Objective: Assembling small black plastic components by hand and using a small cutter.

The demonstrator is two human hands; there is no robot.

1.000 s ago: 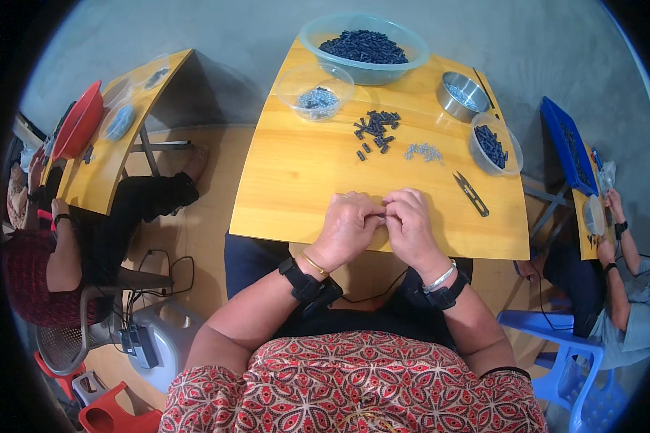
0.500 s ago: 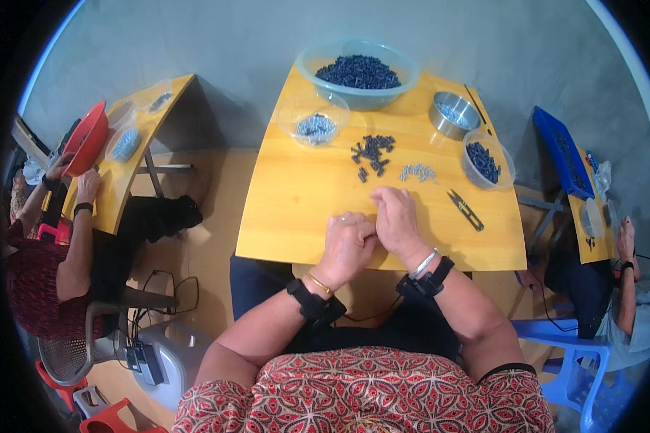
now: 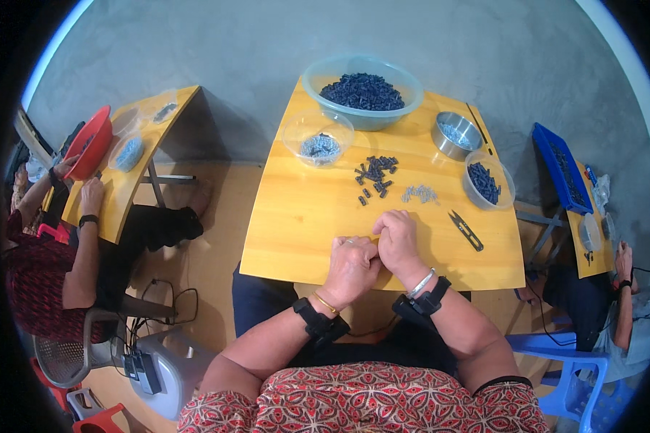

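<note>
Dark tubular pieces lie loosely heaped on the yellow table, at twelve o'clock from the left hand. That hand and the right hand sit side by side at the table's near edge, fingers curled; whether either grips anything, I cannot tell. From the right hand, small silvery pieces lie at one o'clock, black snips at three.

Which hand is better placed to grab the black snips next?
The right hand, most likely: it is nearer the black snips, which lie to its right on the table, while the left hand sits on its other side. Whether either holds anything is hidden.
</note>
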